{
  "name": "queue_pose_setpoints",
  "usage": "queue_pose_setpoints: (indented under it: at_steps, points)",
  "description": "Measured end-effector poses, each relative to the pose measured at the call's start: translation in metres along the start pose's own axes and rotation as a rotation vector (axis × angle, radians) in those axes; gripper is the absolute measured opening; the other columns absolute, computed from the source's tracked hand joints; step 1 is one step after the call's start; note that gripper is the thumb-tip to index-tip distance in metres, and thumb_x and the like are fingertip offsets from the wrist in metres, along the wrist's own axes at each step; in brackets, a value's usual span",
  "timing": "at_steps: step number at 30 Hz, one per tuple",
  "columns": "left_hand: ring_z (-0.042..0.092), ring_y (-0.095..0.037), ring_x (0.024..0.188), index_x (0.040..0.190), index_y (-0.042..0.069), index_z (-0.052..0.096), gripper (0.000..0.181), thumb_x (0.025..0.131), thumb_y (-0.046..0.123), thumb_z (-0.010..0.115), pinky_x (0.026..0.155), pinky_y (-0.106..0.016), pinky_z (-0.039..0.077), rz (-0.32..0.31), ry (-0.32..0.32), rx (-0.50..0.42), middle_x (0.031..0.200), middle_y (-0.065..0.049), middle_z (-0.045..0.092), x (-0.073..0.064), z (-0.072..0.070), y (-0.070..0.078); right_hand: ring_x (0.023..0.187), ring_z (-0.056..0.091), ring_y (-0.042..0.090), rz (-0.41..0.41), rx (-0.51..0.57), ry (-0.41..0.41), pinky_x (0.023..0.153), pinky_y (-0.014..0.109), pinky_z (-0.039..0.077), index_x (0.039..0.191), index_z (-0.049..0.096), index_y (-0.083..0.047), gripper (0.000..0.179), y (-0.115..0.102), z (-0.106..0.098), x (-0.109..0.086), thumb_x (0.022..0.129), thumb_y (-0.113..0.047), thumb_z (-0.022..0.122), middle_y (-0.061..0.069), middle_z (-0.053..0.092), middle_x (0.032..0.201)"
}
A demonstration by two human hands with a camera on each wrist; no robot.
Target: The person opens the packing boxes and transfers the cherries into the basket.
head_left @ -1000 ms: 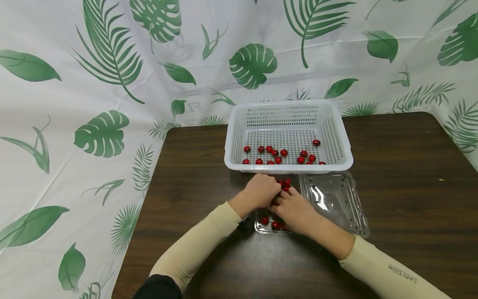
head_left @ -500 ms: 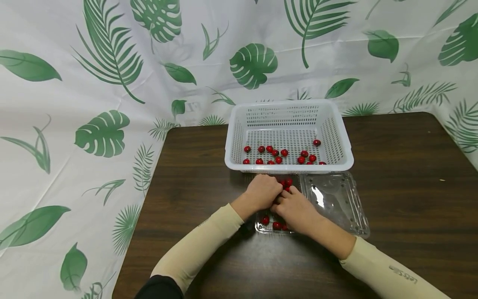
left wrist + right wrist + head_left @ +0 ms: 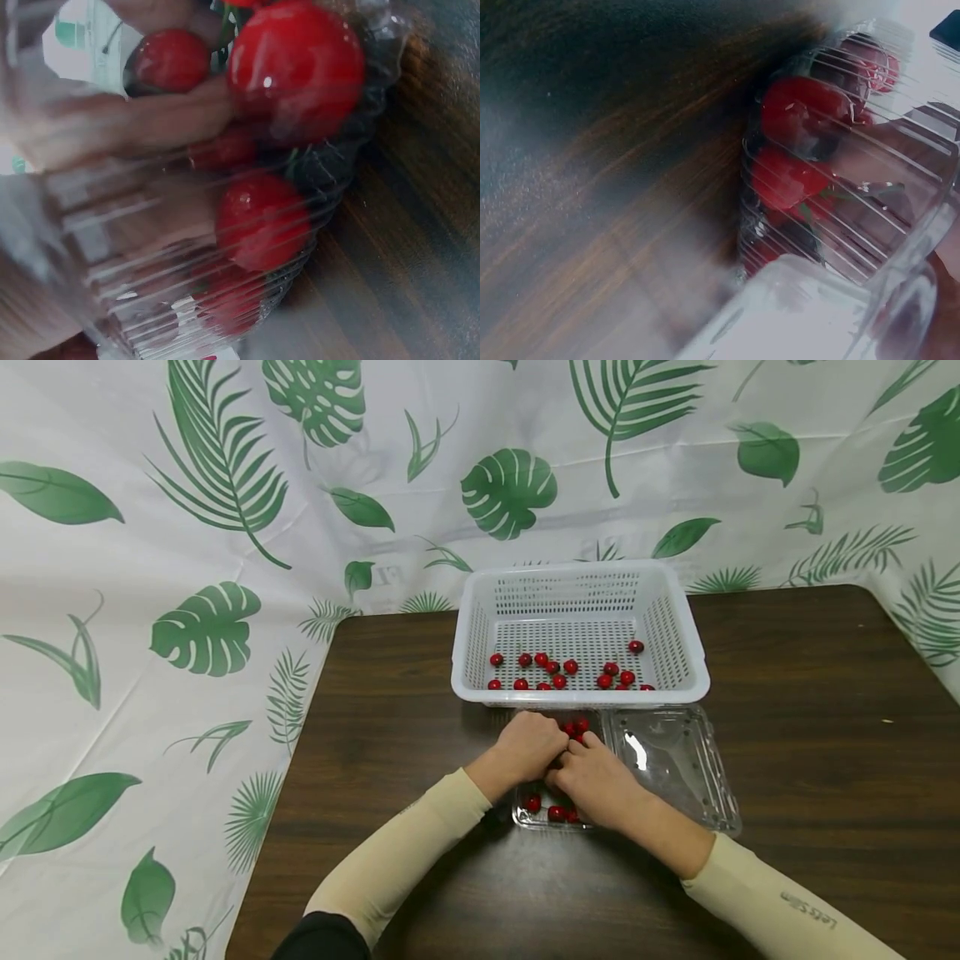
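A clear plastic clamshell box (image 3: 521, 818) lies with its lid folded out to the right, and red cherries (image 3: 532, 802) show inside its tray. My left hand (image 3: 531, 745) reaches down into the tray from the left, its back upward. From the other side my right hand (image 3: 597, 779) dips in beside it, so the two meet over the middle. The left wrist view looks through the ribbed wall at fingers (image 3: 161, 116) among cherries (image 3: 296, 71). In the right wrist view, cherries (image 3: 791, 176) with a green stem lie near the fingers. Whether either hand grips one is hidden.
Directly behind the box stands a white perforated basket (image 3: 580, 696) with several cherries on its floor. The see-through lid (image 3: 667, 760) lies on the dark wooden table (image 3: 810, 718). A leaf-printed sheet (image 3: 420, 527) hangs behind and to the left.
Both hands stay in the tray and shift only slightly. A few cherries near the fingers have moved a little to the right. The basket and lid keep their places.
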State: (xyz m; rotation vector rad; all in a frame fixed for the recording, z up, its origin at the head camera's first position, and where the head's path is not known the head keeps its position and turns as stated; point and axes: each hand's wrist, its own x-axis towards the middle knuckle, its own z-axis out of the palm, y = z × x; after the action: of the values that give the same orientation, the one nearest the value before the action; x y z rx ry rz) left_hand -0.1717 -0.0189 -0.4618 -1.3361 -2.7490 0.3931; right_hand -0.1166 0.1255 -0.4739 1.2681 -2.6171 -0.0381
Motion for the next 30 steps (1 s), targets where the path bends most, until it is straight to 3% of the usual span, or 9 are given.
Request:
queue_pose_setpoints:
  at_steps: [12,24,30]
  points:
    - [0.064,-0.017,0.065,0.076,0.024,0.072,0.016,0.09,0.027,0.064,0.056,-0.034,0.052,0.005,-0.001,0.043,0.074,0.005,0.068,-0.0002,-0.0002,0.0003,0.073,0.053,0.023,-0.024,0.045,0.021,0.066,0.036,0.028,0.067,0.062,-0.022,0.022,0.0035,0.0017,-0.0005,0.072,-0.009,0.079,-0.002,0.061,0.066]
    - [0.063,-0.017,0.064,0.075,0.024,0.072,0.018,0.091,0.026,0.064,0.057,-0.035,0.052,-0.001,-0.001,0.006,0.073,0.005,0.068,-0.0039,-0.007,-0.002,0.07,0.052,0.021,-0.028,0.077,0.015,0.065,0.037,0.028,0.063,0.06,-0.022,0.025,0.0035,0.0054,0.0023,0.071,-0.006,0.076,-0.004,0.058,0.063]
    - [0.063,-0.017,0.063,0.075,0.023,0.072,0.017,0.09,0.029,0.066,0.056,-0.035,0.052,-0.006,-0.013,-0.008,0.073,0.005,0.067,-0.0064,-0.0079,-0.0034,0.07,0.054,0.022,-0.024,0.06,0.026,0.066,0.037,0.029,0.068,0.067,-0.024,0.019,0.0033,0.0043,0.0033,0.072,-0.009,0.077,-0.004,0.062,0.067]
